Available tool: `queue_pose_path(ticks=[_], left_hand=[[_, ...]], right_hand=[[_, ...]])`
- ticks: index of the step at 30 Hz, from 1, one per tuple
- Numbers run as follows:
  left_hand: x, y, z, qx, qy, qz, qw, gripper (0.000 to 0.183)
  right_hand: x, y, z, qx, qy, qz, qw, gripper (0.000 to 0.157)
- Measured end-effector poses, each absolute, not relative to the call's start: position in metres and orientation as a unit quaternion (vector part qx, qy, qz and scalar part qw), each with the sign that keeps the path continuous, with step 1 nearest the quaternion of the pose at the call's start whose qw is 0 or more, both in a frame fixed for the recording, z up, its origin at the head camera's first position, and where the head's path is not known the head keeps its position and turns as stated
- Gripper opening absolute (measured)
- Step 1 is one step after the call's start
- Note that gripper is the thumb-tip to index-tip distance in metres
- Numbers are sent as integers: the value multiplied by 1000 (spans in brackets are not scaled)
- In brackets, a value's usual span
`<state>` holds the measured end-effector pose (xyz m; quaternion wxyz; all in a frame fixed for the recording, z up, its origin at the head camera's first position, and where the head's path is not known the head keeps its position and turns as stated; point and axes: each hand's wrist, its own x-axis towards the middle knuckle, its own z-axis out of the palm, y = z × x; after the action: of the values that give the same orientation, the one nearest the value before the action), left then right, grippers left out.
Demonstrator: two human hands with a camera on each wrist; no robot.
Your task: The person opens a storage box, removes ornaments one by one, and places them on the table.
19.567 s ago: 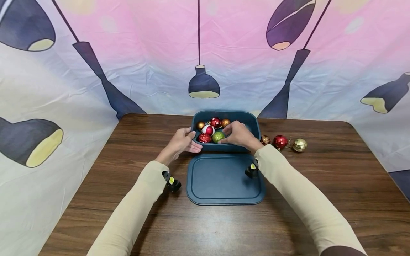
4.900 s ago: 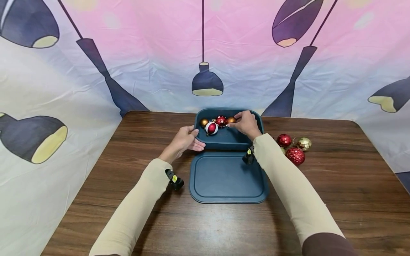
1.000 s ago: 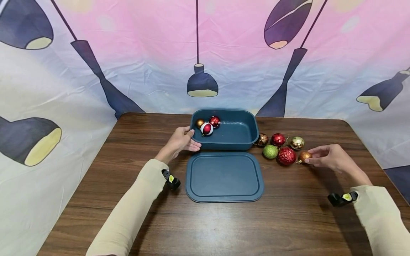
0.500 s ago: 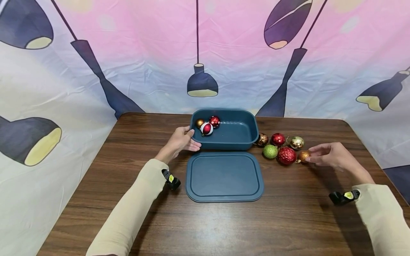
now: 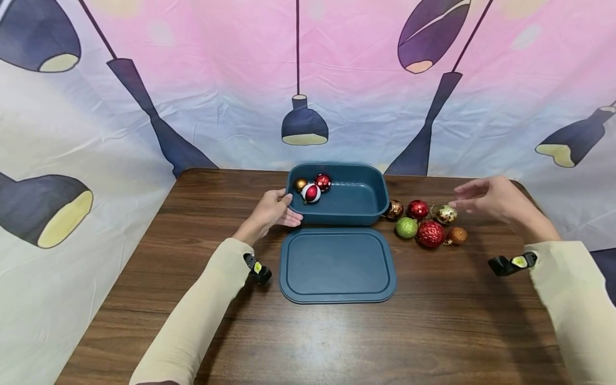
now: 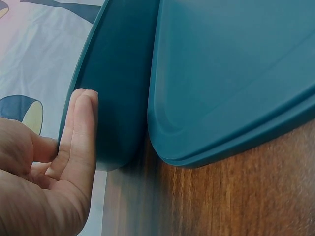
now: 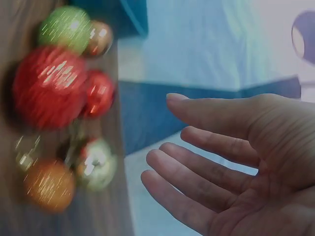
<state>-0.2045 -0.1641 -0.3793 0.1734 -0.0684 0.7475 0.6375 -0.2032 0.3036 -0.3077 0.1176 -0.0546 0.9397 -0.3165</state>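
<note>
In the head view, my left hand (image 5: pixel 269 212) holds the left front corner of the blue-green storage box (image 5: pixel 344 219). Its thumb is at the rim, while straight fingers (image 6: pixel 78 142) lie along the outer wall. Inside the box sit a red-and-white ornament (image 5: pixel 311 193), a shiny red ornament (image 5: pixel 323 182) and a small gold ornament (image 5: pixel 300 184). My right hand (image 5: pixel 500 206) is raised with nothing in it, fingers apart, right of the Christmas ornaments on the table. Closest to it are a mirrored gold ornament (image 5: pixel 446 214) and an orange glitter ornament (image 5: pixel 457 235).
Beside the box also lie a big red ornament (image 5: pixel 430 234), a green glitter ornament (image 5: pixel 406 228), a red mirrored ornament (image 5: pixel 417 209) and a bronze ornament (image 5: pixel 394 209). The blue-green lid (image 5: pixel 338 267) lies flat before the box on the wooden table (image 5: pixel 337 342). A printed cloth (image 5: pixel 240 107) hangs behind.
Earlier the right hand took ornaments out of the box. It has let go of the orange ornament beside the big red one and risen away. The left hand stays at the box corner.
</note>
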Motion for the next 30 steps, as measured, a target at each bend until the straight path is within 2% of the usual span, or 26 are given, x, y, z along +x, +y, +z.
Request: queue_pose_path(ticks=[7,11,15,20,30], left_hand=[[-205,-163,-379,-70,747,638,173,58],[-205,-163,-379,-72,747,638,175,57],[-205,-164,-378,-72,746,638,176,57],[-204,-165,-377,-69,745,640,175,57],[-206,-164,-379,-65,745,640,174,58]], right_hand=[[-218,254,-290,-117,944,-291,99,53],[-223,220,-290,-124,928,-331,114,49],[-227,185,-297,-127,906,-382,130,46],[-234,145,-312,-164,903,-374,132,41],[-243,81,-342,-174,914,-348,116,50]])
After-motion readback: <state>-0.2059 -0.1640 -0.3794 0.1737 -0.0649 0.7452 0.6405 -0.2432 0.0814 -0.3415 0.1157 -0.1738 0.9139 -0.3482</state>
